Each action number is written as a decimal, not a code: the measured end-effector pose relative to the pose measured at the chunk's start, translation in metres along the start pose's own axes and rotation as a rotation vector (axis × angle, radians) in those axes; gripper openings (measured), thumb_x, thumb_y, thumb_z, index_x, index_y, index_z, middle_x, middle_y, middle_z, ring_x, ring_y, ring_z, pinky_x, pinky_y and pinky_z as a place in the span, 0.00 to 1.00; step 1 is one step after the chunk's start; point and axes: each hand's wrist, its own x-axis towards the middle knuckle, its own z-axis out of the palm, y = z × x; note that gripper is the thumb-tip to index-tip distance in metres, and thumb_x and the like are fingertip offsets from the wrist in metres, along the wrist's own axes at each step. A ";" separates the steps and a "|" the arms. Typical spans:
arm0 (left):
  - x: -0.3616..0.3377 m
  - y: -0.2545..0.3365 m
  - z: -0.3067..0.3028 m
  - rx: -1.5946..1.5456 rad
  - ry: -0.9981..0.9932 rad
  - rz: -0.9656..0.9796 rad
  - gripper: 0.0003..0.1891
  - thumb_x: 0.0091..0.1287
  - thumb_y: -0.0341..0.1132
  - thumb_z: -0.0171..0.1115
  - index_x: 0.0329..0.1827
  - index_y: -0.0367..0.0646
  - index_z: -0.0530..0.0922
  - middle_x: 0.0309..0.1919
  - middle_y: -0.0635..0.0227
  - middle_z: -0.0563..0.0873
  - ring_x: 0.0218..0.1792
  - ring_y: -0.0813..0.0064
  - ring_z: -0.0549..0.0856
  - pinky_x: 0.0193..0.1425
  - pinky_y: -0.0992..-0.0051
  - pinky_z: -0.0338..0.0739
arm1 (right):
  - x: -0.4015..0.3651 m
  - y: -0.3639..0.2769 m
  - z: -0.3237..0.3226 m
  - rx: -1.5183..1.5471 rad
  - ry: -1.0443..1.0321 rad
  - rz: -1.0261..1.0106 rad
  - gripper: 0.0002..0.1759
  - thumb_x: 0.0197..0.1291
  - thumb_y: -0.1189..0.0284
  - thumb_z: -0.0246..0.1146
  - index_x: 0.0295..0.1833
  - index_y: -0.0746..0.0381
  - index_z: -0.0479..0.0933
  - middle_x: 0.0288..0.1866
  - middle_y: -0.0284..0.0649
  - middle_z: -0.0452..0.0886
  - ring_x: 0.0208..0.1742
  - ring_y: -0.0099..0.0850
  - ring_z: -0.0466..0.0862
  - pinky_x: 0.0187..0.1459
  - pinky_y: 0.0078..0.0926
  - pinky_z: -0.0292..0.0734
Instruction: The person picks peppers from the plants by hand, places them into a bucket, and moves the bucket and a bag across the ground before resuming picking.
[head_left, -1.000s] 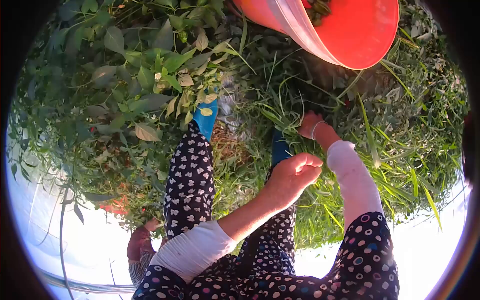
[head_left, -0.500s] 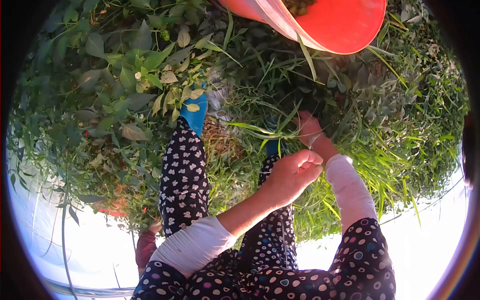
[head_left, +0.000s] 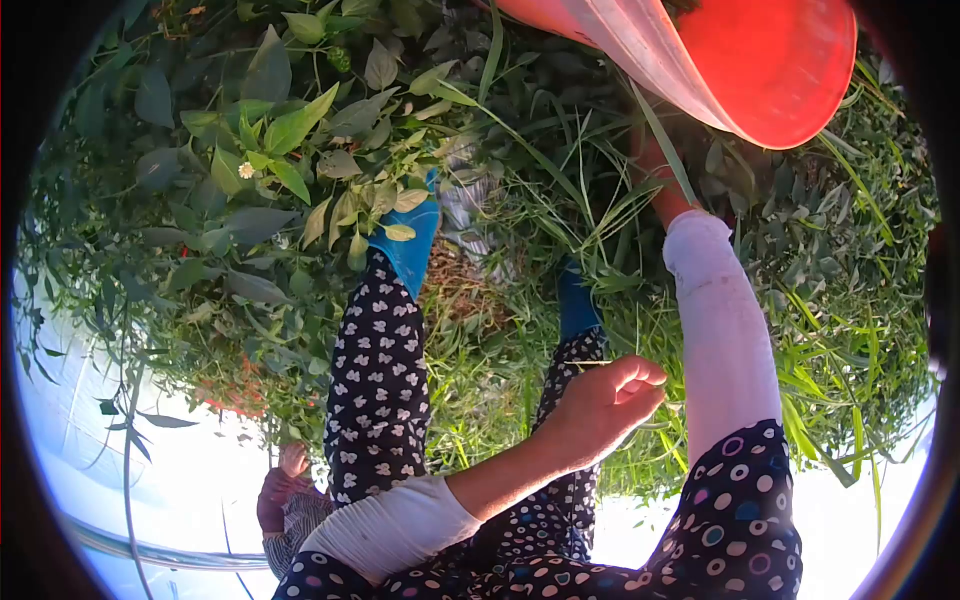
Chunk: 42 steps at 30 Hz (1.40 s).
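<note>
Leafy plant (head_left: 280, 140) far L. L hand (head_left: 600, 400) centre, fingers curled closed, nothing seen in it. R hand (head_left: 657, 175) buried in tall grass (head_left: 590, 215) just under red bucket (head_left: 780, 70) rim; grip hidden, can't tell.

I stand on rough ground (head_left: 465, 290) that is thick with long grass (head_left: 560, 200), apart from a dry, strawy patch between my feet. One blue shoe (head_left: 410, 250) is planted at the edge of the leafy plants (head_left: 280, 130), and the other (head_left: 577, 305) is half sunk in the blades. The orange bucket (head_left: 780, 70) seems to rest tilted on the grass, though its base is out of sight.
</note>
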 end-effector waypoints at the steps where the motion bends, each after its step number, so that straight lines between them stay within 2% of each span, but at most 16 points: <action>1: 0.000 -0.001 0.002 -0.012 0.002 -0.018 0.16 0.67 0.37 0.56 0.52 0.37 0.72 0.45 0.64 0.79 0.48 0.76 0.77 0.54 0.73 0.72 | -0.011 -0.003 0.007 0.031 -0.057 -0.013 0.27 0.54 0.69 0.52 0.62 0.62 0.63 0.55 0.50 0.74 0.59 0.43 0.71 0.59 0.30 0.68; 7: 0.006 -0.004 0.006 -0.081 0.008 0.001 0.14 0.67 0.35 0.55 0.51 0.36 0.72 0.43 0.66 0.79 0.46 0.78 0.78 0.53 0.76 0.72 | -0.081 0.009 0.032 0.110 -0.193 -0.100 0.27 0.52 0.67 0.54 0.60 0.62 0.64 0.54 0.51 0.74 0.58 0.44 0.72 0.57 0.32 0.69; 20: 0.007 -0.013 0.001 -0.106 0.031 0.024 0.14 0.67 0.34 0.55 0.51 0.36 0.72 0.41 0.67 0.79 0.43 0.78 0.78 0.50 0.76 0.73 | -0.050 -0.014 0.043 0.225 -0.122 -0.020 0.28 0.48 0.64 0.59 0.56 0.63 0.68 0.51 0.52 0.76 0.54 0.45 0.75 0.54 0.36 0.71; 31: 0.005 -0.008 -0.001 -0.120 0.087 -0.010 0.16 0.67 0.38 0.55 0.53 0.38 0.72 0.44 0.66 0.80 0.45 0.77 0.79 0.51 0.74 0.71 | -0.070 -0.010 0.039 0.299 -0.237 -0.044 0.29 0.44 0.62 0.64 0.53 0.64 0.71 0.48 0.53 0.77 0.52 0.46 0.77 0.52 0.39 0.73; 32: 0.005 -0.005 0.001 -0.096 0.101 0.001 0.17 0.66 0.40 0.54 0.53 0.40 0.72 0.43 0.66 0.80 0.43 0.79 0.79 0.46 0.77 0.70 | -0.074 -0.007 0.036 0.305 -0.260 -0.057 0.29 0.43 0.62 0.64 0.52 0.64 0.71 0.48 0.53 0.77 0.51 0.46 0.77 0.52 0.39 0.73; 36: 0.006 0.003 0.003 -0.028 0.151 0.061 0.16 0.66 0.43 0.53 0.51 0.43 0.73 0.42 0.69 0.81 0.42 0.82 0.80 0.39 0.80 0.67 | -0.098 0.014 0.005 0.305 -0.388 -0.138 0.30 0.42 0.61 0.66 0.51 0.64 0.72 0.47 0.54 0.78 0.50 0.46 0.78 0.51 0.40 0.73; 38: 0.005 0.010 0.003 0.014 0.158 0.055 0.17 0.65 0.44 0.54 0.52 0.43 0.73 0.42 0.69 0.82 0.42 0.82 0.80 0.40 0.79 0.67 | -0.111 0.025 -0.007 0.304 -0.455 -0.162 0.30 0.41 0.60 0.66 0.50 0.65 0.73 0.47 0.54 0.78 0.50 0.46 0.78 0.51 0.40 0.74; 40: 0.004 0.013 0.006 0.010 0.178 0.077 0.18 0.65 0.44 0.54 0.52 0.43 0.73 0.42 0.69 0.82 0.42 0.81 0.81 0.39 0.79 0.67 | -0.123 0.030 -0.009 0.323 -0.432 -0.162 0.30 0.40 0.60 0.67 0.50 0.65 0.73 0.46 0.54 0.78 0.49 0.46 0.79 0.50 0.41 0.74; 42: 0.003 0.017 0.007 -0.014 0.186 0.078 0.18 0.65 0.44 0.54 0.52 0.43 0.73 0.42 0.69 0.82 0.42 0.81 0.81 0.39 0.79 0.67 | -0.122 0.031 0.000 0.384 -0.299 -0.161 0.26 0.40 0.64 0.66 0.47 0.65 0.75 0.40 0.53 0.80 0.44 0.47 0.80 0.48 0.41 0.75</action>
